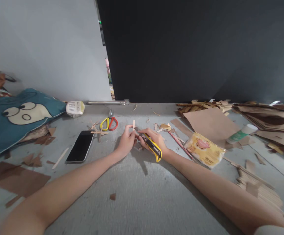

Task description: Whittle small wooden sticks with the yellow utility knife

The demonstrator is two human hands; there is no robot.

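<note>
My right hand (155, 138) grips a yellow and black utility knife (153, 147), its blade end pointing toward my left hand. My left hand (126, 141) pinches a small wooden stick (133, 124) that stands upright between its fingertips. The knife's tip meets the stick close to the fingers. Both hands rest low over the grey floor (137, 192), near its middle.
A black phone (80, 146) lies to the left, with yellow and red scissors (109, 123) behind it. More wooden sticks and cardboard scraps are scattered about. Brown cardboard sheets (210, 124), a yellow packet (204, 149) and a glue bottle (241, 133) lie right. A teal cushion (16, 114) sits far left.
</note>
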